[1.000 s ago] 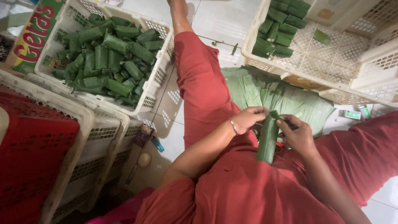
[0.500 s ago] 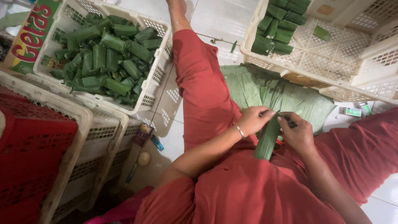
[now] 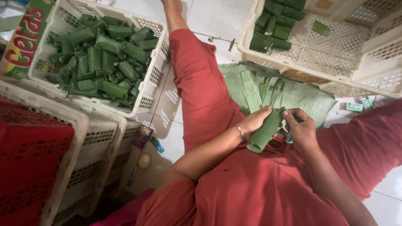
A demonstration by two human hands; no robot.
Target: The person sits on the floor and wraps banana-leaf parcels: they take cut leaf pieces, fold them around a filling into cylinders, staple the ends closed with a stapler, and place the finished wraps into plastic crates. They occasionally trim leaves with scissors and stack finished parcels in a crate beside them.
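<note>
I sit on the floor in red clothes, and a green leaf-wrapped roll [image 3: 265, 131] lies tilted over my lap. My left hand [image 3: 253, 121] grips the roll along its side. At the roll's upper end my right hand [image 3: 300, 128] pinches the folded leaf, fingers closed on it. A small blue object shows under the right hand; I cannot tell what it is. A stack of flat banana leaves [image 3: 272, 89] lies on the floor just beyond my hands.
A white crate [image 3: 155, 67] at the left holds several wrapped green rolls [image 3: 97, 58]. Another white crate [image 3: 335, 58] at the upper right holds several neatly stacked rolls [image 3: 274, 23]. Empty cream crates [image 3: 96, 146] and a red one [image 3: 29, 159] are nested at the lower left.
The roll has tilted from near upright to slanting left and down. My right hand has shifted to its upper end while my left hand keeps hold.
</note>
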